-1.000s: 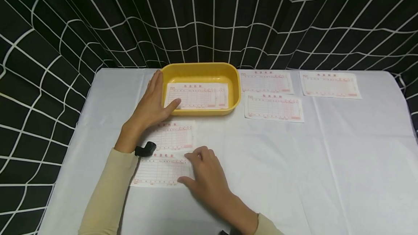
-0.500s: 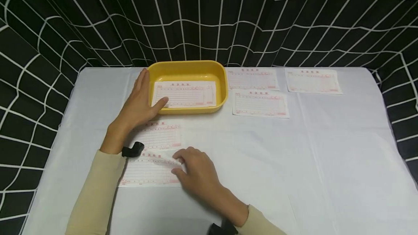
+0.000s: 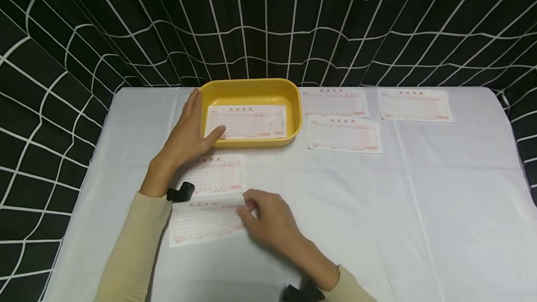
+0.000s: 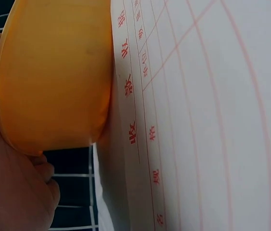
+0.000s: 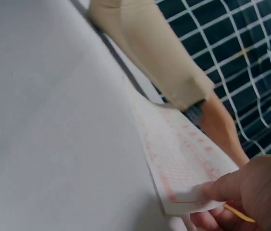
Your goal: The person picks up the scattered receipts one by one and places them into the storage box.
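Note:
A yellow plastic tray [image 3: 251, 143] with printed receipt slips [image 3: 241, 122] inside stands at the table's back. My left hand [image 3: 189, 127] holds its left front corner, thumb over the front rim and fingers along the left side. In the left wrist view, the tray's outer wall [image 4: 54, 82] rises beside that hand. My right hand [image 3: 270, 218] pinches the right end of a white receipt slip [image 3: 201, 223] with red print. The right wrist view has the thumb on top of this slip [image 5: 178, 159] and fingers beneath, its near end lifted off the cloth.
Another receipt slip [image 3: 218, 176] lies between the tray and the pinched one, partly under my left wrist. Right of the tray lie three more slips, a back one [image 3: 333, 102], a front one [image 3: 345, 135] and a far-right one [image 3: 415, 105]. Black netted cloth [image 3: 268, 22] walls the back.
My right fingers first reached the slip's right edge and bent its corner up; now they pinch it and the slip is slightly turned. My left hand keeps its place on the tray.

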A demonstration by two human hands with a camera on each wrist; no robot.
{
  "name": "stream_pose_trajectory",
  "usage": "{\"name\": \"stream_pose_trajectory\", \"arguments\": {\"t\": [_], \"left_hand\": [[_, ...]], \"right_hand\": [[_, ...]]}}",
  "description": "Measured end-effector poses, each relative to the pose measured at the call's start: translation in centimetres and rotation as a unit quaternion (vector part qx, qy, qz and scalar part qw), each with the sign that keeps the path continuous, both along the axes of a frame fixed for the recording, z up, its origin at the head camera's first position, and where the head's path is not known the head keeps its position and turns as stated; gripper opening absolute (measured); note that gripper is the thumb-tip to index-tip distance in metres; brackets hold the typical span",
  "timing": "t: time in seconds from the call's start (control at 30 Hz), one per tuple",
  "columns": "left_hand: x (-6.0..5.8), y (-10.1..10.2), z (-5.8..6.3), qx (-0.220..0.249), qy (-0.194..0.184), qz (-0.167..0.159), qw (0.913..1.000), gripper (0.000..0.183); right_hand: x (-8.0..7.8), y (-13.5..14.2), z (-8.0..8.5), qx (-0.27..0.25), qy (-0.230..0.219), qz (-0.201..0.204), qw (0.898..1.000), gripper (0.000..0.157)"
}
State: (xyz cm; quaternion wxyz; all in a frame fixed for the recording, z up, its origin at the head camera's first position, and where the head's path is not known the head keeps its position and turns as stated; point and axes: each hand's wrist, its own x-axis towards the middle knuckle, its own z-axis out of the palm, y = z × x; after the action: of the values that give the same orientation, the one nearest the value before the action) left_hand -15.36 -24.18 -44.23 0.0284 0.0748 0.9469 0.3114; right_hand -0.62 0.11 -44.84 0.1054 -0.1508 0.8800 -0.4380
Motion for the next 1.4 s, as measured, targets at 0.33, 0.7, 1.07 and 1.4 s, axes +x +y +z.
{"name": "stream_pose_trajectory", "arguments": {"t": [0.33,0.7,1.07,1.4], "left_hand": [[-0.1,0.1,-0.2,-0.001,-0.005,-0.005,1.0,0.109],[0.0,-0.4,0.3,-0.003,-0.001,-0.005,1.0,0.107],[-0.3,0.2,0.1,0.006,0.005,-0.008,0.9999,0.103],[-0.1,0.1,0.2,-0.007,-0.004,-0.004,1.0,0.103]], "right_hand": [[-2.5,4.3,0.8,-0.08,-0.022,-0.003,0.997,0.006],[-6.6,8.0,3.6,-0.087,-0.086,-0.043,0.992,0.013],[-11.7,10.1,7.3,-0.142,-0.101,-0.134,0.976,0.025],[-16.3,8.2,8.0,-0.12,-0.077,-0.159,0.977,0.024]]}}
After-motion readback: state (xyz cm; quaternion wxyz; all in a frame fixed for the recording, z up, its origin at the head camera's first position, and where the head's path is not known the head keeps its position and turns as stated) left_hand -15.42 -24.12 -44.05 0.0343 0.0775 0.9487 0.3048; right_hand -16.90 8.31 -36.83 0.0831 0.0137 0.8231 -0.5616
